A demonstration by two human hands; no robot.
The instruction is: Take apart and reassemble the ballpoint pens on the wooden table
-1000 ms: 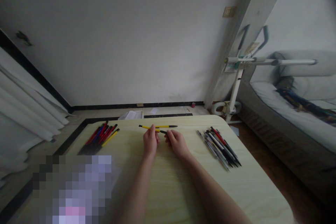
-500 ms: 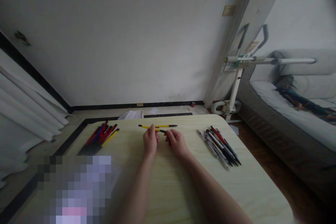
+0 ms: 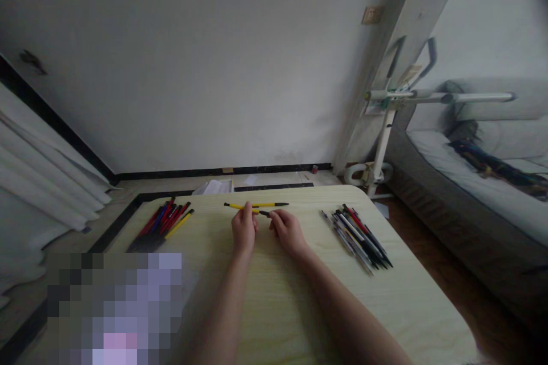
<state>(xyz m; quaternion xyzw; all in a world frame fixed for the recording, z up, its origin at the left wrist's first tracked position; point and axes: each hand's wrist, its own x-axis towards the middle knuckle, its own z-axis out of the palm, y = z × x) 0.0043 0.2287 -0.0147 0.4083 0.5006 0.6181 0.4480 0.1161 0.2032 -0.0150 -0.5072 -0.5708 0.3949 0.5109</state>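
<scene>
A slim yellow plastic pen with black ends (image 3: pixel 262 212) is pinched between the left grip (image 3: pixel 244 231) and the right grip (image 3: pixel 287 230), just above the pale wooden desk (image 3: pixel 274 308). The fingers of both grips are pressed together on it, the left on the yellow barrel, the right at the black tip. Whether the pen is whole or parted at that tip cannot be told.

Just beyond the grips a second yellow pen with a dark tip (image 3: pixel 274 205) lies flat, close to the held one or crossing it. Well to the left of the grips a fanned heap of red, blue and yellow pens (image 3: pixel 165 221) is laid. Well to the right lies a heap of black, grey and red pens (image 3: pixel 357 234).

The work is judged to be mid-course: both heaps are sizeable and only one pen is in hand. Which heap is finished and which is left cannot be read.
</scene>
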